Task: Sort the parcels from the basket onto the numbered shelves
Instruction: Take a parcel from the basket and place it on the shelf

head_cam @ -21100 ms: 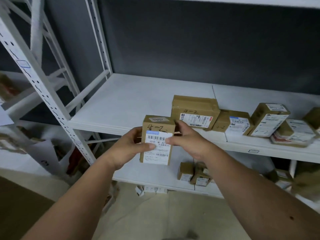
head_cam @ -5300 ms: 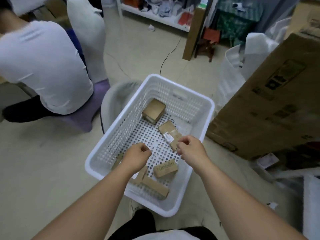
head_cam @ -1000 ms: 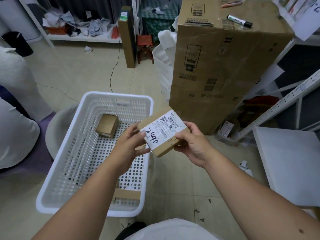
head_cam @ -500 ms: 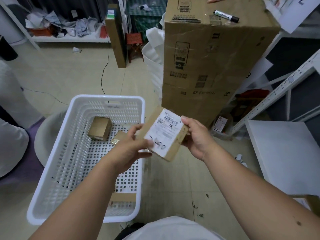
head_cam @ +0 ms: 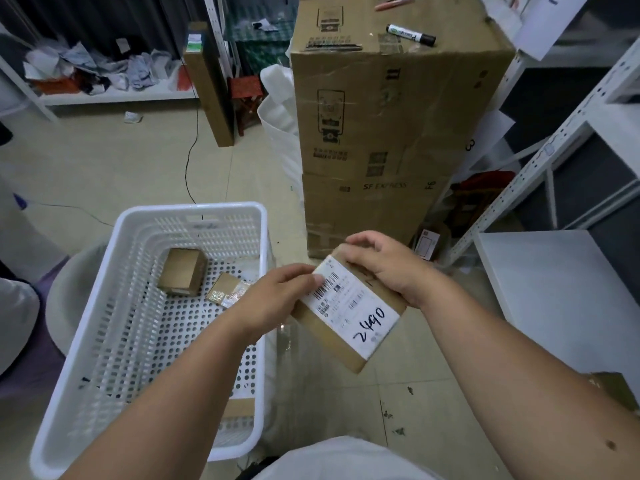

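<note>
One parcel, a flat brown carton, is held in the air just right of the basket, above the floor. Its white label faces up and bears a barcode and the handwritten number 2490. The left hand grips the parcel's left edge, thumb on the label near the barcode. The right hand grips the far right corner, fingers curled over the top edge.

The basket is one white perforated plastic crate standing on the floor at near left. Three parcels are visible inside: one small brown box at the far end, one flat packet with clear tape beside it to the right, and one brown carton at the near end, partly hidden by the left forearm.

Beyond the hands, two large cardboard cartons are stacked. One black marker and one pink pen lie on the top carton.

At right, one white shelf board sits within a white metal rack; a numeral 3 is visible on paper beside the stacked cartons. One tall narrow carton stands upright at far centre.
</note>
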